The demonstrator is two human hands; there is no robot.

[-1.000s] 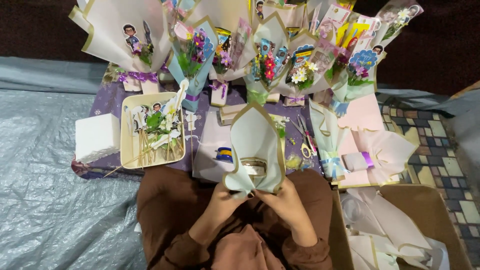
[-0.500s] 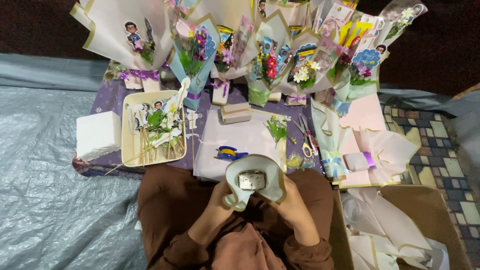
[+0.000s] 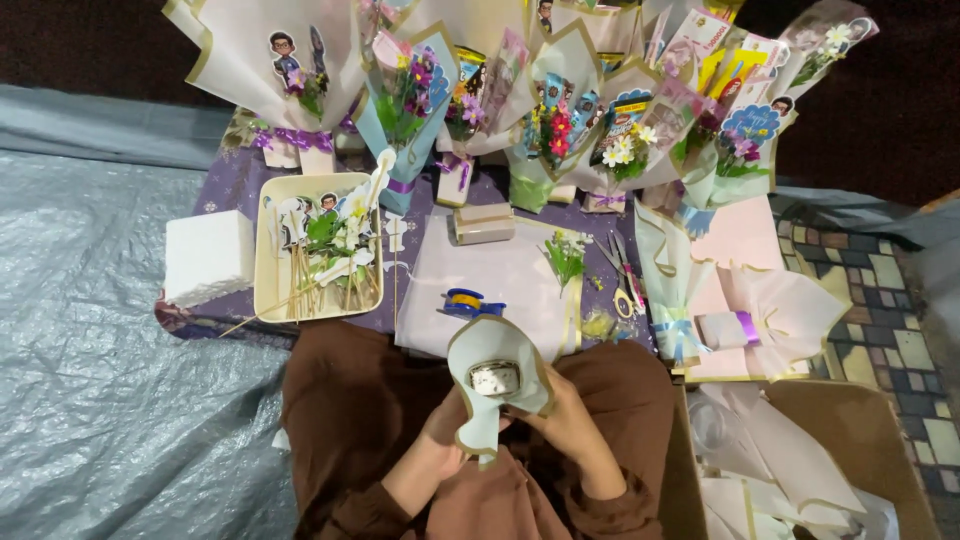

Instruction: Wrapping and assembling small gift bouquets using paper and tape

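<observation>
both hands in the lap, over brown clothing. left hand (image 3: 447,432) pinches the lower tail of a pale, gold-edged wrapping paper rolled into a cone (image 3: 492,385), fingers closed on the fold so the roll can't spring open. right hand (image 3: 568,420) cups the cone's side from the other flank, fingers curled round the paper, steadying it. mouth of the cone tilts up twd the camera, so the small silvery block (image 3: 494,378) seated inside shows; can't tell what it is, too small.

just ahead of the knees: a flat lilac sheet (image 3: 500,275) laid out as a work surface, w/ a blue-and-yellow tape dispenser (image 3: 468,302) at its near edge, close for a quick grab. scissors (image 3: 622,275) lie just right of the sheet. cream tray (image 3: 268,250) of picture sticks and greenery sits left, a white foam block (image 3: 207,257) beside it. finished bouquets (image 3: 545,120) stand in a row along the far edge, out of the way.
</observation>
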